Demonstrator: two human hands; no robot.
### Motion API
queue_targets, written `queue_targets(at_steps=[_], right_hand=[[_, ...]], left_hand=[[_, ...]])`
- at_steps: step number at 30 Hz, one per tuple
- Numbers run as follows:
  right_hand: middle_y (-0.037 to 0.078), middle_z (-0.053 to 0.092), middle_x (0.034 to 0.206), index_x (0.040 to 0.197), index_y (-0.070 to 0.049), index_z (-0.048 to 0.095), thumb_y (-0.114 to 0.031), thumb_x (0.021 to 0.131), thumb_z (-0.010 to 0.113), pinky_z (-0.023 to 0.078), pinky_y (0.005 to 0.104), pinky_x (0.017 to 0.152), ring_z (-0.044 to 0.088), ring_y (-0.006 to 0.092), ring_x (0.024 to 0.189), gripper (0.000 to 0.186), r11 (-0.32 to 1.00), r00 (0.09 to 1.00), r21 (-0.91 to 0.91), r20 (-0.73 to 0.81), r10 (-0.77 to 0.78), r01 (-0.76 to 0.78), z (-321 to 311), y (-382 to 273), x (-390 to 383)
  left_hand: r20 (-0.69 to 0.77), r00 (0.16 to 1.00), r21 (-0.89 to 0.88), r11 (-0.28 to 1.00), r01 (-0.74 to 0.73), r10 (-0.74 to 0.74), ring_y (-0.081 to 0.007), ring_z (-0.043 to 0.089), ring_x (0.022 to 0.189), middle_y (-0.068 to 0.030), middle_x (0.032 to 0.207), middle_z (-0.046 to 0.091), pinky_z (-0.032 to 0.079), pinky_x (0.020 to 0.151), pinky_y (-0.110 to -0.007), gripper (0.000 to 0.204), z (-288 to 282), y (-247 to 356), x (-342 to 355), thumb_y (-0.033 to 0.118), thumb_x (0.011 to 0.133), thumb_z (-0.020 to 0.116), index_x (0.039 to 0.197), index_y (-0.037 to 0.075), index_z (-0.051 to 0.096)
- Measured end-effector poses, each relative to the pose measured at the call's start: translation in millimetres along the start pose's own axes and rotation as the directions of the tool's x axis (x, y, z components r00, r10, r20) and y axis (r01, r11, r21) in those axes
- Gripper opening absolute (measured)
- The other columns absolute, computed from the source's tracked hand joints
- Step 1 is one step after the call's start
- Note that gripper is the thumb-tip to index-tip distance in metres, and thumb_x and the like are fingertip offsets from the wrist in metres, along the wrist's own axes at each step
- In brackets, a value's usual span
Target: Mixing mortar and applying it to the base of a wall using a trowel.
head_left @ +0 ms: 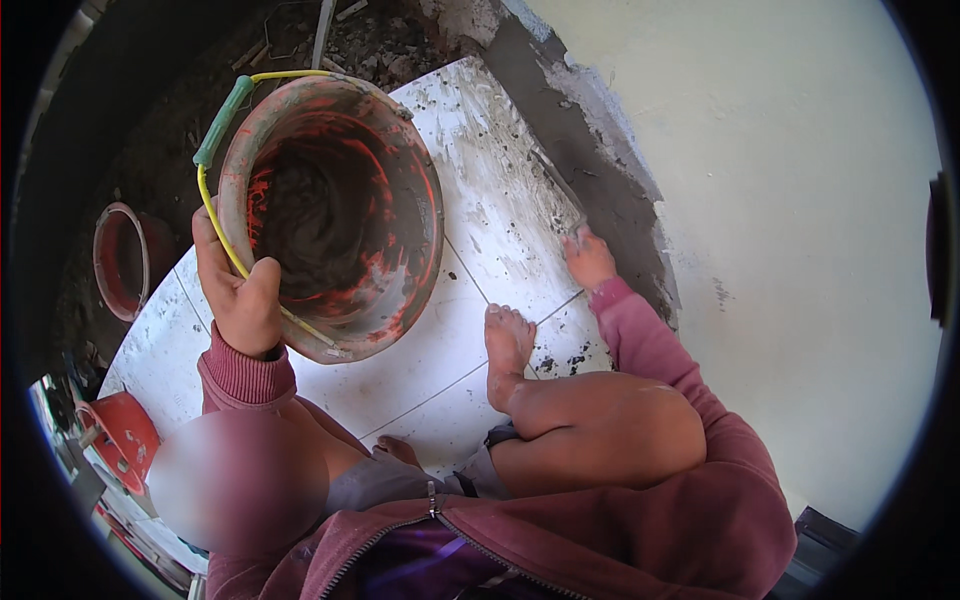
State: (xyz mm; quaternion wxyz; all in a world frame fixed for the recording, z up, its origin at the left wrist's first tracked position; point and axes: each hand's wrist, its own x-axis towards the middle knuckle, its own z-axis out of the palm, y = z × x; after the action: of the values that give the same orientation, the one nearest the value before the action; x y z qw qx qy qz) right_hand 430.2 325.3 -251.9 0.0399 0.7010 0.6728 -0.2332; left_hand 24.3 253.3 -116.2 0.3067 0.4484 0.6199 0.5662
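You crouched barefoot on a white tile floor (420, 400), your left hand (240, 300) at 9 o'clock clasping the near rim of a large bucket (410, 190). Its thumb lay over the rim and its fingers wrapped the outside, pinching the edge beside the yellow handle (222, 122), which had a green grip. The bucket stood at 10 o'clock, mouth tipped toward you, wet grey mortar (300, 205) inside; whether its base touched the floor you could not tell.

At 2 o'clock, your right hand (592, 262) had its fingers bent together around the near end of a thin tool (557, 180), though the grip was partly hidden. The tool lay along a grey strip (580, 130) below the cream wall (780, 200). A smaller bucket (147, 270) sat at 9 o'clock, a red bucket (125, 430) at 8, rubble (390, 50) at 11.
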Motion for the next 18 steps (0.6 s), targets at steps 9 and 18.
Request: queue_targets(at_steps=[9,18], right_hand=[[0.028,0.056,0.093,0.097,0.001,0.049,-0.034,0.083,0.047,0.043,0.0471,0.076,0.054,0.0434,0.087,0.037,0.999,0.995,0.052,-0.099,0.007,-0.002,-27,-40,40],[0.026,0.057,0.082,0.088,0.001,0.049,-0.032,0.085,0.046,0.044,0.0478,0.067,0.055,0.0424,0.078,0.033,0.941,0.967,0.296,-0.237,-0.091,0.161,-69,-42,-15]], left_hand=[[-0.005,0.997,-0.052,0.996,0.075,-0.075,-0.0167,0.041,0.105,-0.0077,0.108,0.044,0.026,0.094,-0.025,0.06,7,10,-2,-0.003,0.058,0.04,0.119,-0.001,0.036],[0.013,1.0,0.009,1.0,-0.005,0.005,-0.0154,0.047,0.1,-0.0072,0.111,0.047,0.033,0.088,-0.024,0.065,-5,-3,-4,-0.007,0.062,0.038,0.126,0.0,0.031]])
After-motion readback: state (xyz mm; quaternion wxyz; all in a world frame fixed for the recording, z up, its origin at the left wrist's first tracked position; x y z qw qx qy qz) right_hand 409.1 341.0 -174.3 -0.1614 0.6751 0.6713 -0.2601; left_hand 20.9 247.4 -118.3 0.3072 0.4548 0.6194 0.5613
